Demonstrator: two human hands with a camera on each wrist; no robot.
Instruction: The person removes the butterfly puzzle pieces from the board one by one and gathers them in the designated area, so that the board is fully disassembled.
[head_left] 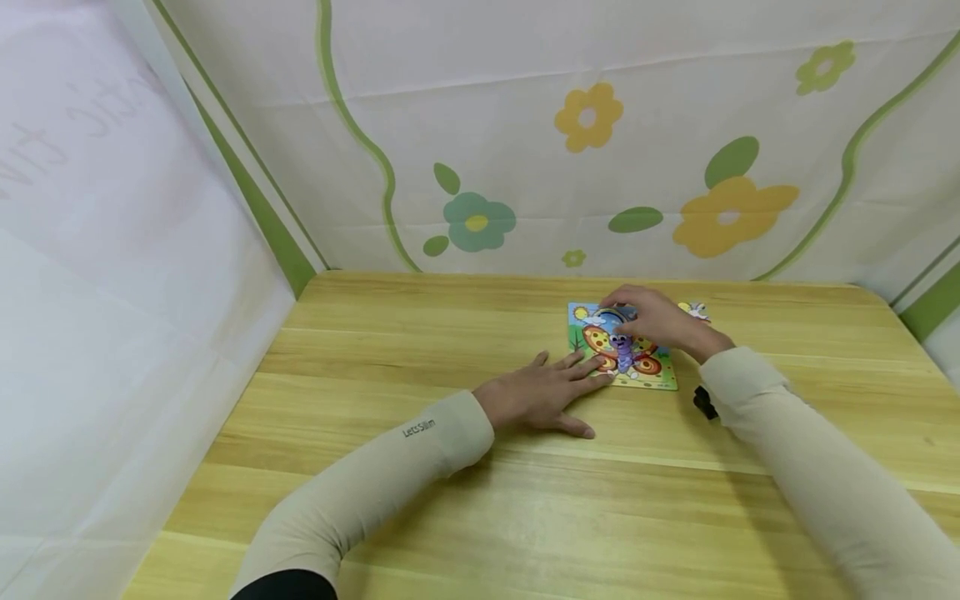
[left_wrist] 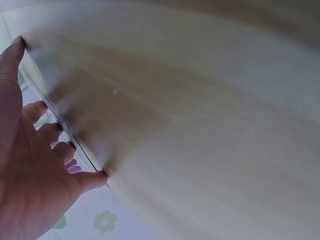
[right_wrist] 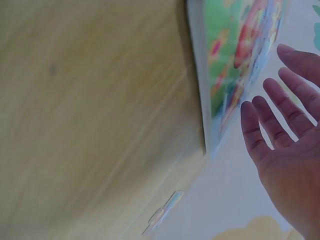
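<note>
A colourful butterfly jigsaw puzzle board (head_left: 660, 382) lies flat on the wooden table in the head view. My left hand (head_left: 547, 390) rests at its lower left corner, fingers spread and fairly straight, fingertips over the edge of the picture. Above the upper part of the board is my right hand (head_left: 651, 318), bent down, its thumb and fingers over the picture and hiding some of it. Seen from the right wrist, the right hand (right_wrist: 290, 120) has loosely bent, parted fingers beside the board (right_wrist: 220, 65), with nothing visible between them.
A loose cut-out piece (head_left: 694, 311) with a white and yellow picture lies just right of the board. A small black object (head_left: 705, 403) shows by the right sleeve. Behind the table (head_left: 420, 333) hangs a white cloth (head_left: 525, 50) with printed flowers.
</note>
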